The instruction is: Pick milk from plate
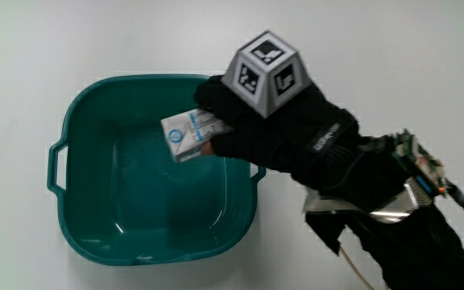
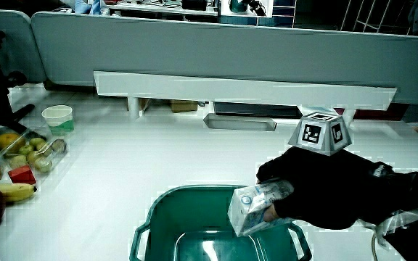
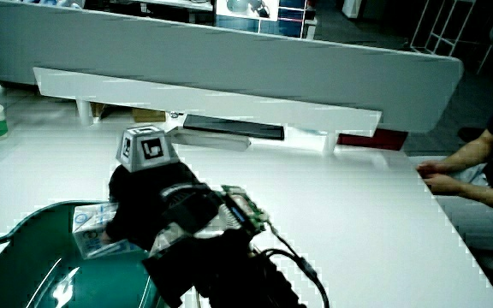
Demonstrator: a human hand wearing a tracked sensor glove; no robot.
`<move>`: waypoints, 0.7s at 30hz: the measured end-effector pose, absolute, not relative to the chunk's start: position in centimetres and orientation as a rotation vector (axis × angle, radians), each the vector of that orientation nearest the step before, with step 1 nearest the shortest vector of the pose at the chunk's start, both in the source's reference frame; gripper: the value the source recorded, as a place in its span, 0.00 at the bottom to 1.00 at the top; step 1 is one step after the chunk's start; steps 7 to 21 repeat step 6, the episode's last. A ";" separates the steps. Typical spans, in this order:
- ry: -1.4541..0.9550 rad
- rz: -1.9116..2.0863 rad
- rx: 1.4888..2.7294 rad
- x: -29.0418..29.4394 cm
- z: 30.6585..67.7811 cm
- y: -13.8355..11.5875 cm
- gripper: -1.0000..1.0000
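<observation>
A small white and blue milk carton (image 1: 188, 135) is held above the inside of a teal plastic basin (image 1: 79, 121) with handles, close to the basin's rim. The gloved hand (image 1: 248, 121), with its patterned cube (image 1: 266, 71) on the back, has its fingers closed around the carton. In both side views the milk carton (image 2: 252, 206) (image 3: 92, 227) hangs lifted over the teal basin (image 2: 165, 210) (image 3: 24, 235), gripped by the hand (image 2: 318, 188) (image 3: 148, 201). The basin holds nothing else that I can see.
In a side view a green-and-white cup (image 2: 57, 116) stands near the low partition (image 2: 216, 51), and a clear container of fruit (image 2: 31, 152) with a banana (image 2: 9, 190) sits at the table's edge. A white shelf rail (image 2: 245, 90) runs along the partition.
</observation>
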State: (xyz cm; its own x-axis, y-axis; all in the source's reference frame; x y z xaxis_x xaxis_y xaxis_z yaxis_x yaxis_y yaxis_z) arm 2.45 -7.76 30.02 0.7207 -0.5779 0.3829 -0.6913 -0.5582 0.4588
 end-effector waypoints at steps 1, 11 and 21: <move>-0.948 0.224 2.344 2.8 29.8 -7.9 1.00; -0.898 0.200 2.368 4.6 29.1 -8.6 1.00; -0.898 0.200 2.368 4.6 29.1 -8.6 1.00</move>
